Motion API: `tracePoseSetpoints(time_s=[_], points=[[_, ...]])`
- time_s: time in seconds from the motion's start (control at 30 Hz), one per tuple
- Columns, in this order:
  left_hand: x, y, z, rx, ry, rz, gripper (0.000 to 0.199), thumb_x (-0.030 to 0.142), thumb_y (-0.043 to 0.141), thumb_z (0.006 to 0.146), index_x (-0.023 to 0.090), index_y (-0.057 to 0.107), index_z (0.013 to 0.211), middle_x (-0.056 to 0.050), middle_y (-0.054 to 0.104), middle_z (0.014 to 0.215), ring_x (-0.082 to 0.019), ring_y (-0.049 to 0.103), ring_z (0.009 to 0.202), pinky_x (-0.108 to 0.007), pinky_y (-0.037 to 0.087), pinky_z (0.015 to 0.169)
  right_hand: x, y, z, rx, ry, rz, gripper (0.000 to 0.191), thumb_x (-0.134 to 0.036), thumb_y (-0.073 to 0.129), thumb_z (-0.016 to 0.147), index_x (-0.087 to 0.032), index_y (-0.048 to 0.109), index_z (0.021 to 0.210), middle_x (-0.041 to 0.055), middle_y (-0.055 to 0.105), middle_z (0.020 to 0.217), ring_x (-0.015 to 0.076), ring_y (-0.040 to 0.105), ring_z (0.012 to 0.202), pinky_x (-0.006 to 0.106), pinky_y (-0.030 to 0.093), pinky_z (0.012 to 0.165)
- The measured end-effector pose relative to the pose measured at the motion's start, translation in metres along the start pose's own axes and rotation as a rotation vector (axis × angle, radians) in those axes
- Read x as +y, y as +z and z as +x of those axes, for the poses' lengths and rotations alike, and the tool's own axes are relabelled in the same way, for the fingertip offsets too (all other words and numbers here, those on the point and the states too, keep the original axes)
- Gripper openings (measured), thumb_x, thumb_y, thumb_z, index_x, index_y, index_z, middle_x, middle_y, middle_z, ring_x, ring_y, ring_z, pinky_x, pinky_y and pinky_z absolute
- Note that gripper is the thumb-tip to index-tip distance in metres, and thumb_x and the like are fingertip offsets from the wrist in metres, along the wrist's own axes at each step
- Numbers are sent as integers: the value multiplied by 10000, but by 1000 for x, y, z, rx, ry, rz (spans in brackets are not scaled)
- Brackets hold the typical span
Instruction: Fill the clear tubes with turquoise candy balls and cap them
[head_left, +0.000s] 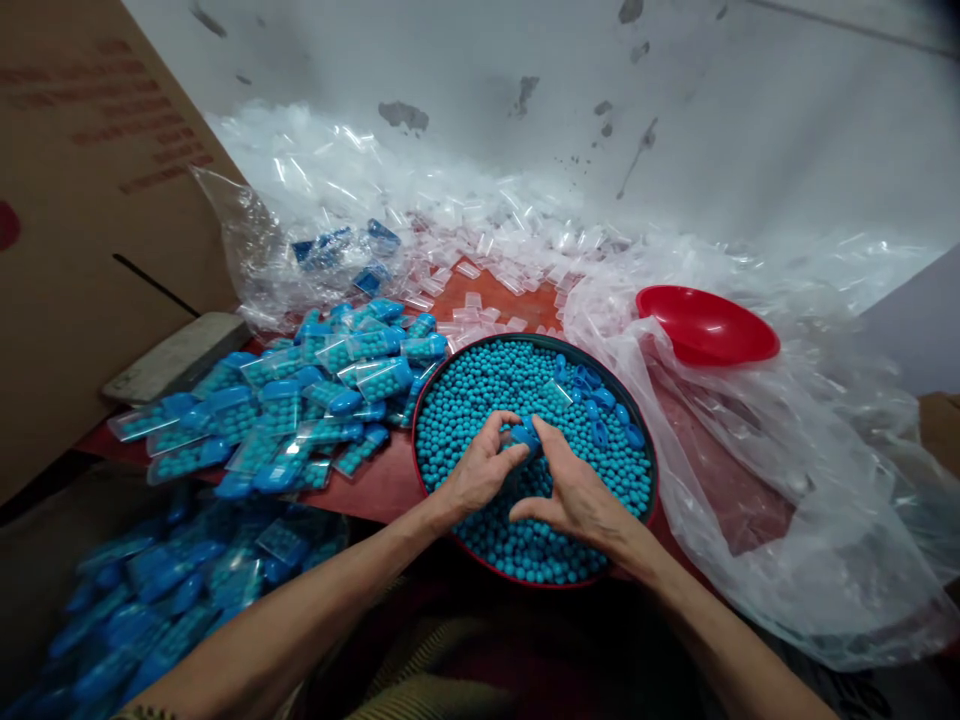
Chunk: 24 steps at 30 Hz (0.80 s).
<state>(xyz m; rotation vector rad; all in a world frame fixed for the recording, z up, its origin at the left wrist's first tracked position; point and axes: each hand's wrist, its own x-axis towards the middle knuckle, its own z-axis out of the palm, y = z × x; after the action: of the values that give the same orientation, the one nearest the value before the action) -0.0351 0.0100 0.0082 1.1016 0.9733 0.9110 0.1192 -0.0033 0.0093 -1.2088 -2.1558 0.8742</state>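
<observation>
Over a round tray [650, 500] filled with small blue beads [480, 385], both of my hands meet. My left hand [484, 468] is closed, pinching a small clear container with a blue cap [527, 436] between thumb and fingers. Most of the container's body is hidden. At the cap's right side are the fingertips of my right hand [574, 490], whose thumb is spread away from the fingers. Several loose blue caps [600, 398] and a clear container [559, 392] lie on the beads.
Filled bead containers [300, 400] are heaped left of the tray, with more in a lower pile [180, 590]. Clear empty containers [510, 270] lie behind. A red bowl [709, 325] rests on plastic bags [862, 500] at right. A cardboard box [97, 200] stands left.
</observation>
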Motion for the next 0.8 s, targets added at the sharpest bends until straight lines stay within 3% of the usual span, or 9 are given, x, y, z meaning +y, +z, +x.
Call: tracePoseSetpoints(time_s=[0.1,0.27,0.5,0.6,0.7,0.8], points=[[4,4,-1,22,-31,-43,405,253,538,729,174,364,1085,-2,529,841,-116,497,751,-241,396,700,-2,10,-1,77,-6,-96,951,-413,711,611,-131,158,1332,190,336,1290,294,403,1148,419,436,879],[15,9,-5,-39,-9,-94,377,242,562,708,154,450,1057,-10,543,850,-120,497,761,-238,395,736,-10,14,0,226,-33,-107,702,-271,612,699,-180,230,1281,123,456,1134,226,542,941,345,512,728],[19,20,-8,81,-49,-85,259,254,575,695,175,501,930,35,491,690,-78,434,601,-191,358,578,-12,23,2,378,-132,-235,643,-260,542,672,-119,257,1230,139,463,1001,256,537,878,367,517,629],[21,23,-7,113,-77,-108,251,247,592,676,172,504,899,44,475,649,-69,422,566,-179,346,543,-10,24,5,364,-98,-198,651,-275,556,667,-135,255,1227,135,462,995,256,543,858,369,513,625],[20,19,-7,87,-84,-182,260,260,601,678,170,491,896,37,492,657,-71,452,578,-176,370,555,-10,20,4,264,-43,-58,678,-306,595,685,-172,252,1255,126,467,1036,230,557,830,336,514,627],[19,8,-9,-15,-131,-217,336,340,573,715,181,446,983,16,512,707,-84,471,557,-186,380,490,-10,15,0,83,5,123,926,-360,675,653,-220,84,1352,131,417,1194,226,552,884,326,513,669]])
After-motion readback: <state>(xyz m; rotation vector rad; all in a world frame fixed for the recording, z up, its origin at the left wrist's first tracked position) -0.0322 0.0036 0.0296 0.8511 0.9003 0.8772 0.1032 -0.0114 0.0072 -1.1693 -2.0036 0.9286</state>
